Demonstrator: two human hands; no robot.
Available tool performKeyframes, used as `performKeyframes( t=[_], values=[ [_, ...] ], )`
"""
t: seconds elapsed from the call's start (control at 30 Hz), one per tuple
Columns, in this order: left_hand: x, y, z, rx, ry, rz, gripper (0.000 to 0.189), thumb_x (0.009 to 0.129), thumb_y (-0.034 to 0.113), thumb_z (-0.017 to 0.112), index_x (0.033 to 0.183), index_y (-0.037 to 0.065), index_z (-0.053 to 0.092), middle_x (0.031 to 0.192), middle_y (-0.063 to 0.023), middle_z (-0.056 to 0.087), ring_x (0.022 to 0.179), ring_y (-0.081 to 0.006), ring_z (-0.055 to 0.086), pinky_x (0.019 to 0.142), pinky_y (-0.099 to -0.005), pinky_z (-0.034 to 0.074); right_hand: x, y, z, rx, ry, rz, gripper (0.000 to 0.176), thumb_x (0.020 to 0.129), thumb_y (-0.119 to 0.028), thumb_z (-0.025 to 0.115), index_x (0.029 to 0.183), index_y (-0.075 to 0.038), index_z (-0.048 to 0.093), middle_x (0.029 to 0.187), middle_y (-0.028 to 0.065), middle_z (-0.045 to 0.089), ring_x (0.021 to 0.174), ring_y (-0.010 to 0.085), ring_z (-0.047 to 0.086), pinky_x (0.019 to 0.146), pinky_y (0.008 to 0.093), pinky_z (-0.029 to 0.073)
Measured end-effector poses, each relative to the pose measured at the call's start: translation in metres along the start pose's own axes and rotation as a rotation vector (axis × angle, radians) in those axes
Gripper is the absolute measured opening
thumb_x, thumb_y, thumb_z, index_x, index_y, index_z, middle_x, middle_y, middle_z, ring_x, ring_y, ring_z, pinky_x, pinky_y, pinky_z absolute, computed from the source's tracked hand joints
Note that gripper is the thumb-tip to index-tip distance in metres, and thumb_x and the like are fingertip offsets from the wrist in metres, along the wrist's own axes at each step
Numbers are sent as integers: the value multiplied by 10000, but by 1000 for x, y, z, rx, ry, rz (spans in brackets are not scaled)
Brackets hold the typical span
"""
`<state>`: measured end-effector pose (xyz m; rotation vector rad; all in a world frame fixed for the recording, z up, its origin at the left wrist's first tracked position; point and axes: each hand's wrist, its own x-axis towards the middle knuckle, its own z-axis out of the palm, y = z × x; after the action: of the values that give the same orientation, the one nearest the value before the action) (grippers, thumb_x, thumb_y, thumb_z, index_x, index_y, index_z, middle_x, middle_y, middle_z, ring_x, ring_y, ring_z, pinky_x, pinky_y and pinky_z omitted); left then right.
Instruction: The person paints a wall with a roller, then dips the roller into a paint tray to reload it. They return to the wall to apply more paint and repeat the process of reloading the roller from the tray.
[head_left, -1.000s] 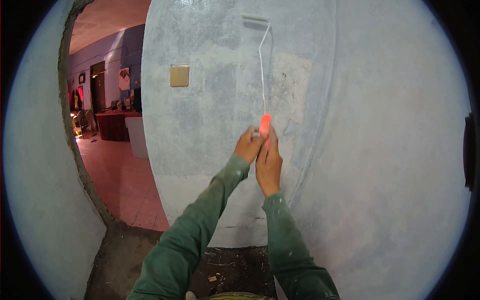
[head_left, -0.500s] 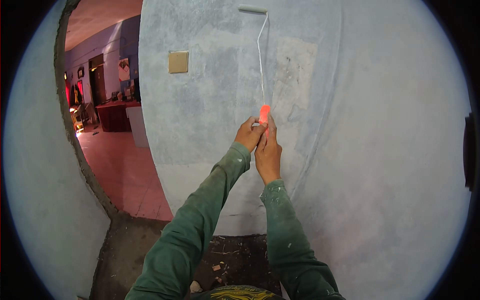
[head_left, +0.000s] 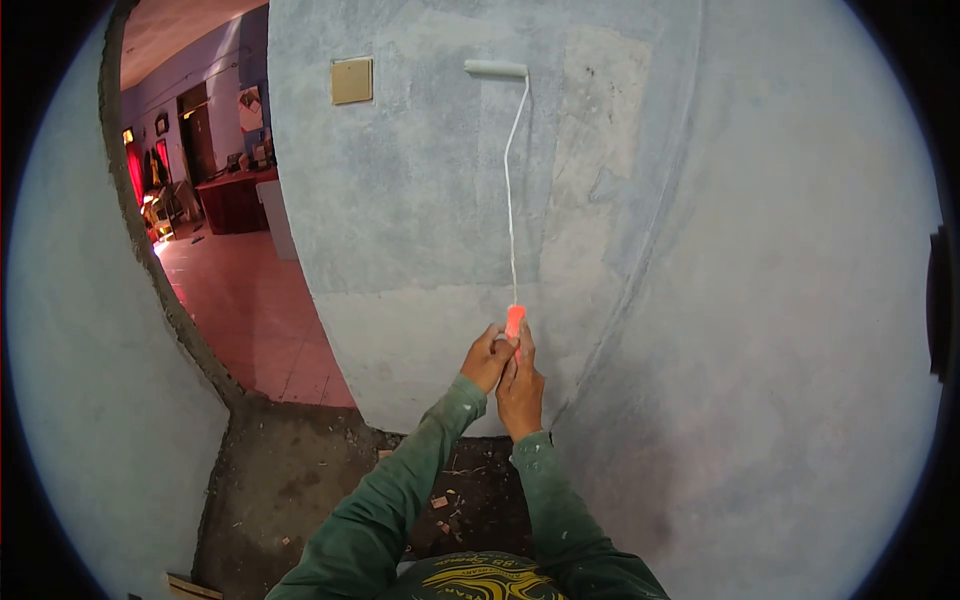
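A paint roller [head_left: 497, 69] with a long thin white frame and an orange handle lies against the pale blue-grey wall [head_left: 420, 200]. Its sleeve is level and touches the wall, right of a beige switch plate [head_left: 351, 81]. Both hands are closed around the orange handle. My left hand [head_left: 487, 358] grips it from the left side, its thumb pressed near my other fingers. Wrapped on the handle from the right and slightly lower is my right hand [head_left: 521, 394]. Fingers cover the lower part of the handle.
On the left, a doorway with a rough edge [head_left: 165, 290] opens to a room with a pink floor [head_left: 260, 320] and a red-covered table [head_left: 232, 205]. A wall corner runs down at right. Debris [head_left: 440, 502] lies on the dark floor below.
Both hands have drawn the roller down the wall, so its sleeve now sits lower, beside the switch plate. The view has shifted and tilted a little. The grip stays the same.
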<state>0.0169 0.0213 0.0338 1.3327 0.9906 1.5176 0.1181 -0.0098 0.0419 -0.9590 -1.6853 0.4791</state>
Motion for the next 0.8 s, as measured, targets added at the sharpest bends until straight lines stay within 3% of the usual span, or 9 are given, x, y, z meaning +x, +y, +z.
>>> performKeyframes(
  t=[0.07,0.13,0.23,0.37,0.43,0.5,0.63,0.7,0.8],
  values=[
    [-16,-23,-2,19,-8,-30,339,941,240,542,1180,5,493,859,-48,611,787,-100,558,693,-246,449,-21,11,3,-15,1,0,517,952,-69,399,1438,-133,234,991,281,603,858,448,604,695,458,477],
    [-36,-42,-1,7,-20,-69,348,941,248,546,1189,11,488,885,-48,608,815,-97,553,707,-248,455,-43,22,3,19,-51,60,535,934,-35,424,1429,-150,258,1213,254,545,985,427,595,783,452,505],
    [-70,-63,4,6,-11,-91,299,932,227,552,1149,26,507,841,-28,587,774,-78,531,676,-251,452,-78,39,0,76,-52,34,514,935,-50,432,1421,-113,277,1237,253,532,1043,412,582,823,434,501],
    [-93,-83,6,52,-43,-37,331,933,266,554,1173,43,505,863,-33,586,811,-90,535,735,-269,461,-98,39,-8,14,12,-109,494,940,-74,430,1414,-75,292,1247,255,526,1083,400,571,853,422,493],
    [-89,-54,13,131,61,54,356,935,307,552,1168,42,509,871,-50,595,823,-108,537,778,-289,467,-91,19,-12,42,11,-53,484,947,-95,420,1413,-54,295,1245,251,530,1091,382,576,876,408,482],
    [-63,-19,6,91,12,51,423,931,313,566,1216,10,488,980,-50,581,901,-126,540,796,-275,455,-59,-4,-12,93,45,-73,482,950,-102,416,1413,-54,293,1234,245,539,1088,375,580,879,400,480],
    [1,67,-4,56,-20,236,386,931,296,558,1159,-11,508,872,-59,605,813,-101,555,717,-263,473,19,-63,-15,229,80,-93,476,958,-119,408,1418,-88,290,1196,220,570,1042,347,607,859,378,484],
    [22,108,-7,46,-35,234,370,925,270,563,1162,-9,510,840,-53,602,763,-90,551,653,-261,468,48,-88,-20,236,91,-112,479,958,-118,408,1422,-107,288,1183,216,580,1011,342,622,839,379,494],
    [45,136,-18,87,-71,178,366,927,249,554,1199,9,501,908,-64,617,793,-114,584,674,-275,486,73,-106,-21,236,52,-62,485,952,-95,406,1421,-137,292,1145,211,602,937,329,649,798,392,516]
  ],
)
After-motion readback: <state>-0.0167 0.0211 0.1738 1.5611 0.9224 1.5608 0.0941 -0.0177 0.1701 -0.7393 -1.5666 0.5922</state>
